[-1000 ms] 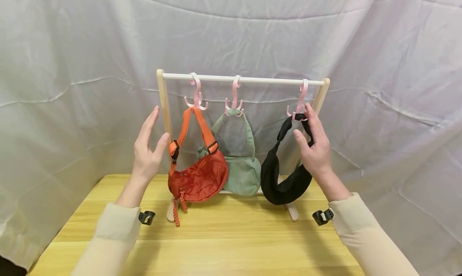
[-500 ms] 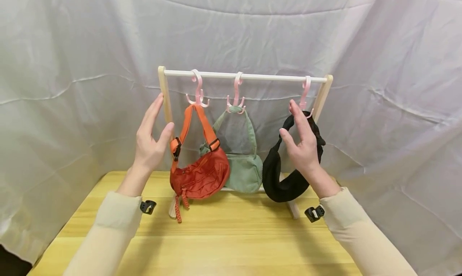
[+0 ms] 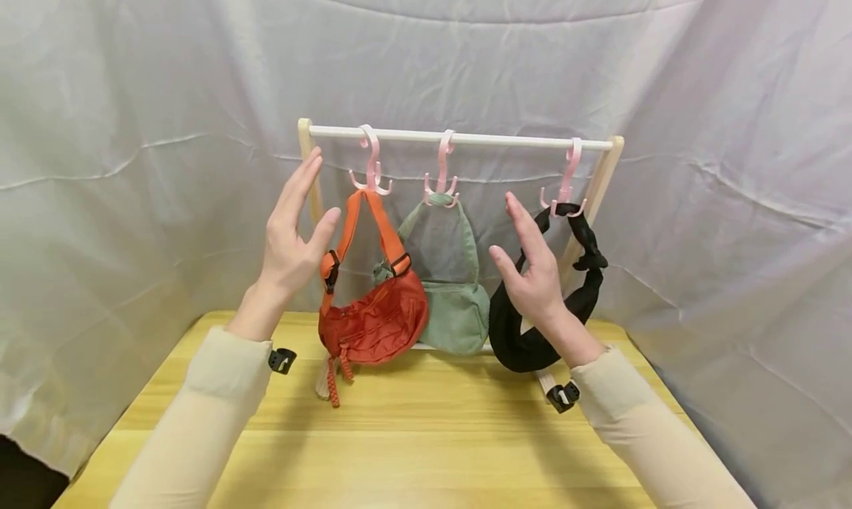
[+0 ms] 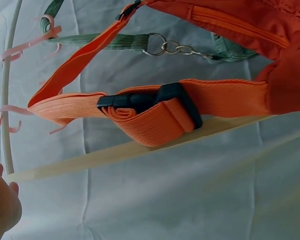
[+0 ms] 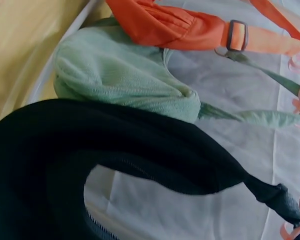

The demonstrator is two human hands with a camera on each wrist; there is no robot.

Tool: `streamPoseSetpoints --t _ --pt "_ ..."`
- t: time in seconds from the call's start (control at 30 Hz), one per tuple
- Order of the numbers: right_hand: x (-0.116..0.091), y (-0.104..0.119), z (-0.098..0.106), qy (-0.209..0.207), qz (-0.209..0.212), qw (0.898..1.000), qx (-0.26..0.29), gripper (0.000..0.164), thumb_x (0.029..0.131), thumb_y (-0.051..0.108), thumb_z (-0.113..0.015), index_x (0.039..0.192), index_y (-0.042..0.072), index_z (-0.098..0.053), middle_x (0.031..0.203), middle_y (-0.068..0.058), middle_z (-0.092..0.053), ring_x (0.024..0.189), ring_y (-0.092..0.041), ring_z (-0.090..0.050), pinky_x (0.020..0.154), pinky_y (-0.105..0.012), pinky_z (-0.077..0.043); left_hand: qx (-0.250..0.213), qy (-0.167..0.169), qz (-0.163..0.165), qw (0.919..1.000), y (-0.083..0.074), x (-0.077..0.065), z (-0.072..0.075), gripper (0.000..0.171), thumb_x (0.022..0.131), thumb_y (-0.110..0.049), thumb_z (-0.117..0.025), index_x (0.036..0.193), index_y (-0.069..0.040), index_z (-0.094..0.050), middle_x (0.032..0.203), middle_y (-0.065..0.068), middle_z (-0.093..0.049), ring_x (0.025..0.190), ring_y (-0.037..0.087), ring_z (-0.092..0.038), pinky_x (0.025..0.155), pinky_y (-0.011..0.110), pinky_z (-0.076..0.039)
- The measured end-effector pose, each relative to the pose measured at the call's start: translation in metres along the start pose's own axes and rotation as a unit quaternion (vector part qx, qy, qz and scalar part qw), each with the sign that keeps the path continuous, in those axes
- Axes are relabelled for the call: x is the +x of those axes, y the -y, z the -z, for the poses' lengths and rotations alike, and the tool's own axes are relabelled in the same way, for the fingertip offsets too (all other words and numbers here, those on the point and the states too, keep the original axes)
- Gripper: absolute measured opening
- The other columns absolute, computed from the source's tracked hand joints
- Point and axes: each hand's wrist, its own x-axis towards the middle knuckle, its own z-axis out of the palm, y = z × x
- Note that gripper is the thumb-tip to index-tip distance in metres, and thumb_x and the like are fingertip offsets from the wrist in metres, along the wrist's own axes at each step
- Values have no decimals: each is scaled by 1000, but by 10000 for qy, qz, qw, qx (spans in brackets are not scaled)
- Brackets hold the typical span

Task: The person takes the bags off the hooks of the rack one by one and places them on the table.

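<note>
My left hand (image 3: 291, 231) is raised in front of the rack's left post, fingers straight, thumb apart, holding nothing. Just right of it hangs a red-orange bag (image 3: 374, 324) by its orange strap with a black buckle (image 4: 140, 102). My right hand (image 3: 532, 272), also straight-fingered and holding nothing, is in front of the black bag (image 3: 515, 346) and hides part of it. A green bag (image 3: 455, 317) hangs between the two, partly behind the red-orange one; its ring and chain (image 4: 165, 47) show in the left wrist view. Each bag's strap sits on a pink hook (image 3: 442, 169).
The pink hooks hang from a white rail (image 3: 506, 140) between wooden posts (image 3: 604, 174). The rack stands on a yellow wooden table (image 3: 399, 450). Grey cloth (image 3: 426, 58) hangs behind and at the sides. A black band clip (image 3: 282, 360) sits at each sleeve.
My right hand has moved left, away from the black bag's strap and hook, which now show. My left hand has shifted slightly right and up. The view has tilted a little.
</note>
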Motion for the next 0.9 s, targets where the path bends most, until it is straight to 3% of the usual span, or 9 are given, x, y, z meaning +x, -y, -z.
streamPoseSetpoints --t 0.23,0.47,0.67,0.9 --pt "0 1 -13 18 27 9999 103 62 98 9 -68 154 -3 -45 161 -18 -44 148 -32 -42 124 -42 -32 54 100 -278 9995 5 12 -3 63 100 -31 -63 147 8 -51 156 22 -48 148 36 -41 124 46 -30" --pt "1 5 -22 134 -73 9998 153 69 90 -6 -69 154 -4 -44 161 -19 -43 149 -31 -41 123 -40 -32 383 277 -400 9981 5 25 -4 64 100 -36 -61 150 4 -51 158 16 -48 148 30 -41 124 44 -29" --pt "1 7 -31 237 -63 9996 136 69 92 -5 -69 155 -4 -42 162 -18 -42 150 -32 -39 123 -40 -32 386 360 -388 9979 6 38 -6 66 99 -41 -61 150 0 -52 159 9 -49 149 25 -41 125 43 -29" --pt "2 8 -41 363 -25 9990 268 69 93 -3 -66 157 -3 -40 164 -16 -39 151 -33 -36 124 -43 -31 469 559 -705 9948 7 57 -10 61 98 -27 -63 151 0 -51 158 14 -49 149 26 -41 125 42 -27"
